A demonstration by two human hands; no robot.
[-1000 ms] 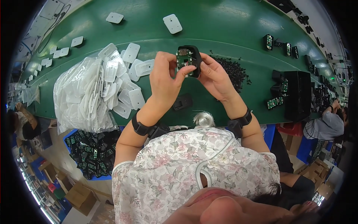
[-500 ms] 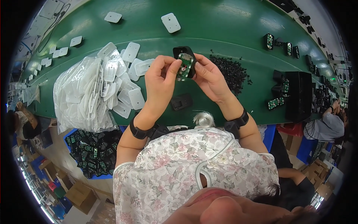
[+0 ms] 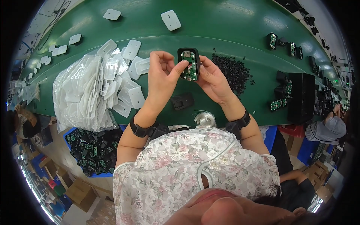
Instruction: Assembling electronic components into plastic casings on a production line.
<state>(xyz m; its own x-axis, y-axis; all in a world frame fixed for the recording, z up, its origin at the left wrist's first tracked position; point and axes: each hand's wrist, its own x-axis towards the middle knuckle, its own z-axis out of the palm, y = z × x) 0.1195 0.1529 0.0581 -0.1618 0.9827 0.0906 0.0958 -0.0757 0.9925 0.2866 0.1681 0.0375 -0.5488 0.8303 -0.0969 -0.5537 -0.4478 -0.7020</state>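
Note:
A black plastic casing [image 3: 197, 53] is held upright over the green table by my right hand [image 3: 214, 79], whose thumb and fingers grip its right side. Inside it lies a green circuit board [image 3: 193, 70] with a metal connector near its top end. My left hand [image 3: 162, 78] rests its thumb on the board's left part; its other fingers are curled loosely, apart from the casing. Below my hands, a black plastic part with a recess [image 3: 182, 101] lies on the table. To the right of the casing is a heap of small black pieces [image 3: 233, 73].
White plastic covers [image 3: 132, 50] spill from a clear bag [image 3: 77, 95] at left; another white cover [image 3: 171, 20] lies farther back. A black box [image 3: 301, 98] stands at right beside loose circuit boards [image 3: 278, 104]. A blue bin [image 3: 71, 132] of circuit boards sits below the table.
The circuit board has gone from tilted across the casing to lying inside it. My left fingers have come away from the casing's edge, leaving the thumb on the board.

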